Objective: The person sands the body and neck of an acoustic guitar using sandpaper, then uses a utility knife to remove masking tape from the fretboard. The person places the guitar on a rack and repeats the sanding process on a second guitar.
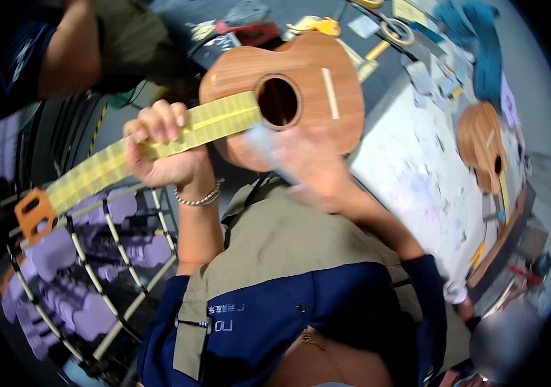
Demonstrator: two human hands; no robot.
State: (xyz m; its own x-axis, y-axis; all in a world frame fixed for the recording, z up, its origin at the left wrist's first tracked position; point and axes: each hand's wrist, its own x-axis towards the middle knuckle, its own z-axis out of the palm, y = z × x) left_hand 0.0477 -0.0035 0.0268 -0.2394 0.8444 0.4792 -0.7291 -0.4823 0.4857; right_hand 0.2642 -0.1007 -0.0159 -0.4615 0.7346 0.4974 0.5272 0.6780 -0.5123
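The left hand (171,164) is gripping the ukulele (313,72), fingers wrapping its yellow neck (220,124). The right hand (314,166) is blurring near the soundhole (279,102); I can't tell its fingers' state.

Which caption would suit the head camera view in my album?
A small wooden guitar, its yellow-covered neck in the person's left grip, the blurred right grip near its sound hole.

The left-side fisheye on the wearer's head looked steeply down: the jacket (259,290) lay nearest, below; the left hand (162,145), right hand (314,169) and ukulele (324,61) sat close ahead, the bench (388,164) farther off at right.
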